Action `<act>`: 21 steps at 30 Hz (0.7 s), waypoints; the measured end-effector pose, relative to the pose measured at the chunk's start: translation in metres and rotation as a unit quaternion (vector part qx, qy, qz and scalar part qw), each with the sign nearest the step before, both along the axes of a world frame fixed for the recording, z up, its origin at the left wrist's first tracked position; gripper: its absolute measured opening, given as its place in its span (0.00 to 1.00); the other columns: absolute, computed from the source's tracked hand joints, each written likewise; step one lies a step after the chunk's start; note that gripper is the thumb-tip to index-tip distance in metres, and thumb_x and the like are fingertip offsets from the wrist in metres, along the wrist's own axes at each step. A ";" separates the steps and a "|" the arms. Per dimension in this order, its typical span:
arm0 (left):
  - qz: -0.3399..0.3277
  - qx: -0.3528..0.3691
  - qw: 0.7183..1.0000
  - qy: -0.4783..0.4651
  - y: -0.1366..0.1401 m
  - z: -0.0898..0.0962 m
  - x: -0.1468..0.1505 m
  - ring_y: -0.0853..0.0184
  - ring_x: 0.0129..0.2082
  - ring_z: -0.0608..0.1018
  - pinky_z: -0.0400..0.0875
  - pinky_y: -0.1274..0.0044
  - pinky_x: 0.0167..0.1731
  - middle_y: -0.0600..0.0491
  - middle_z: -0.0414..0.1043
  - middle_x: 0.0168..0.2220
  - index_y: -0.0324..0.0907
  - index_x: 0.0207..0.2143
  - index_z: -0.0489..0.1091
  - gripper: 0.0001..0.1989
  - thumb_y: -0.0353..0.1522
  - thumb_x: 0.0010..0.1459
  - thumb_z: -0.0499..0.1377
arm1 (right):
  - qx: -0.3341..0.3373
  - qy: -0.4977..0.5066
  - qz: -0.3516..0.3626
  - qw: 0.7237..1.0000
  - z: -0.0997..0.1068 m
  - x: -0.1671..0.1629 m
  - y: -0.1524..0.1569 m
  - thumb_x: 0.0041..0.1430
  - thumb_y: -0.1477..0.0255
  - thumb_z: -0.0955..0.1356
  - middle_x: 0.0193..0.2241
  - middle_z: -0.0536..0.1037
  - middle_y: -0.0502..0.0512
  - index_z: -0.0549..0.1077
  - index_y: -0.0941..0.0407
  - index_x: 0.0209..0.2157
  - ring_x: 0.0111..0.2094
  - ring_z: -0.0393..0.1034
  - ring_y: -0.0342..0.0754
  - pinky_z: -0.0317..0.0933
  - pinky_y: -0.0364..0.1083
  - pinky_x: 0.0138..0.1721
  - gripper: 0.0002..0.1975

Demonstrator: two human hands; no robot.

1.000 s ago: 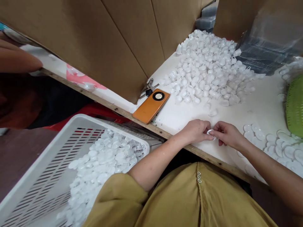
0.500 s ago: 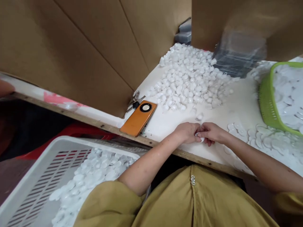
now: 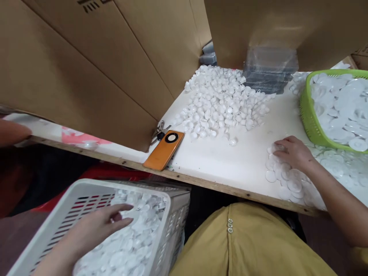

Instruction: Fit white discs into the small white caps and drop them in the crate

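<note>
My left hand hangs over the white slotted basket. Thumb and fingers are apart, with nothing visible between them. Below it, small white plastic pieces fill the basket. On the table to the right, my right hand is at the edge of a scatter of thin clear plastic discs. Its thumb and forefinger close on a disc, though the fingertips partly hide the grip. Farther back lies a heap of small white pieces with loops; a few lie loose at its near edge.
A green basket full of clear discs stands at the right. An orange phone and keys lie by the left cardboard panel. Plastic-wrapped grey blocks sit at the back. Another person's arm shows at far left.
My hands, together over the table before around a small white piece, have parted. The left has moved down over the white basket and opened; the right has moved right to the discs.
</note>
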State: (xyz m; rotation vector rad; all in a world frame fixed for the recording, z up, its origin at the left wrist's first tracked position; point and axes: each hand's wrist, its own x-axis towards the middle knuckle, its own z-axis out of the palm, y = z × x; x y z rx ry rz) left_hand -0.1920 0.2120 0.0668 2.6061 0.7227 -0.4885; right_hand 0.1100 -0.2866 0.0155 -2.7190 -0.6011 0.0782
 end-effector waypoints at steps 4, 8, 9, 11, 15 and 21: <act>0.011 0.070 0.990 -0.120 -0.028 -0.010 0.015 0.58 0.34 0.76 0.70 0.70 0.35 0.50 0.77 0.37 0.46 0.39 0.75 0.20 0.48 0.52 0.56 | -0.030 -0.015 0.021 0.999 -0.013 0.002 -0.003 0.61 0.68 0.61 0.37 0.74 0.60 0.75 0.52 0.36 0.37 0.71 0.57 0.64 0.52 0.37 0.11; -0.145 0.089 0.924 -0.342 -0.124 -0.022 0.118 0.60 0.42 0.73 0.67 0.69 0.45 0.48 0.74 0.41 0.42 0.42 0.73 0.12 0.35 0.60 0.53 | -0.045 -0.027 -0.031 0.998 -0.007 -0.002 0.014 0.59 0.67 0.62 0.33 0.77 0.57 0.73 0.54 0.43 0.34 0.72 0.56 0.63 0.51 0.33 0.14; -0.195 0.084 0.908 -0.362 -0.146 -0.025 0.147 0.61 0.44 0.71 0.66 0.69 0.46 0.48 0.73 0.44 0.43 0.46 0.72 0.13 0.31 0.60 0.53 | -0.035 -0.024 -0.047 0.998 -0.003 -0.004 0.019 0.58 0.66 0.63 0.31 0.77 0.56 0.72 0.54 0.44 0.32 0.72 0.55 0.63 0.50 0.33 0.14; -0.288 0.091 0.883 -0.361 -0.181 -0.030 0.196 0.60 0.44 0.69 0.66 0.69 0.43 0.46 0.71 0.48 0.43 0.52 0.68 0.18 0.26 0.61 0.51 | 0.003 -0.006 -0.062 0.998 0.004 -0.011 0.026 0.56 0.64 0.64 0.28 0.76 0.54 0.72 0.53 0.43 0.30 0.71 0.53 0.63 0.49 0.33 0.14; -0.391 0.088 0.874 -0.274 -0.211 -0.038 0.249 0.57 0.42 0.68 0.65 0.68 0.39 0.43 0.72 0.39 0.38 0.41 0.73 0.14 0.23 0.59 0.50 | 0.152 0.097 -0.060 0.982 0.013 -0.029 0.036 0.56 0.63 0.65 0.29 0.75 0.52 0.72 0.53 0.40 0.30 0.71 0.49 0.64 0.48 0.35 0.12; -0.346 -0.111 0.897 -0.252 -0.214 -0.060 0.239 0.62 0.39 0.71 0.66 0.72 0.42 0.51 0.73 0.36 0.41 0.45 0.71 0.14 0.31 0.56 0.60 | 0.331 0.255 -0.079 0.905 0.011 -0.037 0.053 0.50 0.58 0.70 0.27 0.72 0.51 0.70 0.55 0.32 0.28 0.68 0.46 0.63 0.43 0.27 0.16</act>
